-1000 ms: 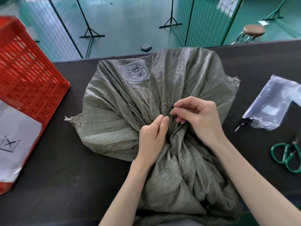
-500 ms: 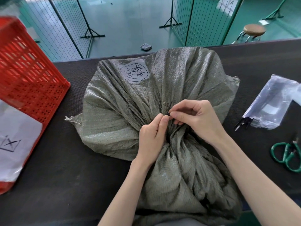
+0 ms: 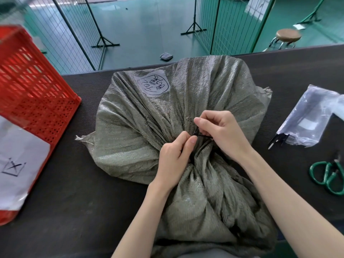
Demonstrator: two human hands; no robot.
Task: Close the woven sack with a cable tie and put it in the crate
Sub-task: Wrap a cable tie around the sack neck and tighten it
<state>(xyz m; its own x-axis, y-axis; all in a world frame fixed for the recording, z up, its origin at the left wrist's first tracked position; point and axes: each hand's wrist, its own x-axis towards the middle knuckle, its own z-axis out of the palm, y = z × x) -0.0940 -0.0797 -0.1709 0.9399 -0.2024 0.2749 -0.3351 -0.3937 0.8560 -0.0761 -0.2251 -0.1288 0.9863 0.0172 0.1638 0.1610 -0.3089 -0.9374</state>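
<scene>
Tying step: both hands (image 3: 197, 140) pinch the cable tie (image 3: 202, 135) at the woven sack (image 3: 186, 112) neck. Next, I judge, pull it tight, then lift the sack left into the crate (image 3: 33, 90)

Head view, near, perhaps steeply downward

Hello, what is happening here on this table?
A person is closing a grey woven sack that lies on a dark table. The left hand grips the gathered neck, and the right hand pinches a thin black cable tie at that neck. The tie's fastening is hidden by the fingers. The red crate stands to the left, with the sack not yet in it. Green scissors and a plastic bag lie on the right.
</scene>
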